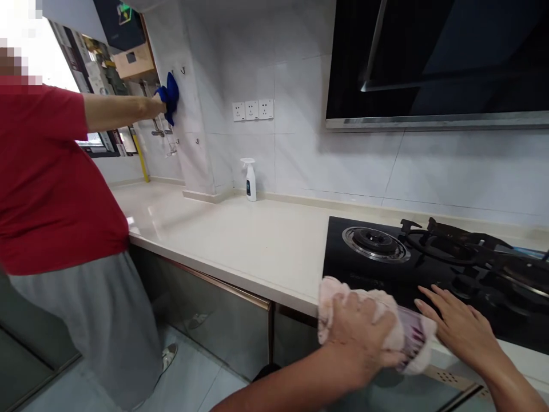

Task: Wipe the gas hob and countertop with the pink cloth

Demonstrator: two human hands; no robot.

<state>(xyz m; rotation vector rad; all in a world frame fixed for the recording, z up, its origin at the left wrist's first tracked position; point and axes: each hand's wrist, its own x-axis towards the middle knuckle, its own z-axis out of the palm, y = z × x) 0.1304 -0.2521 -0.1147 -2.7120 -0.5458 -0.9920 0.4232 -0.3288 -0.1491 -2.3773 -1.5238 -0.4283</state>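
My left hand (362, 329) is wrapped over a bunched pale pink cloth (329, 300) at the front edge of the black glass gas hob (355, 272). A purple-printed end of the cloth hangs out to the right of that hand. My right hand (461, 326) has its fingers spread, palm down, over the front of the hob. Whether its fingertips touch the glass I cannot tell. At the hob's left is a bare burner (375, 243). Black pan supports (463, 243) lie around the middle and right of it, partly bunched together.
A person in a red top (55, 171) stands at the left, pressing a blue cloth (170, 97) to the wall. A white spray bottle (251, 183) stands on the cream worktop (257, 234) by the wall. The black range hood (429, 63) overhangs the hob.
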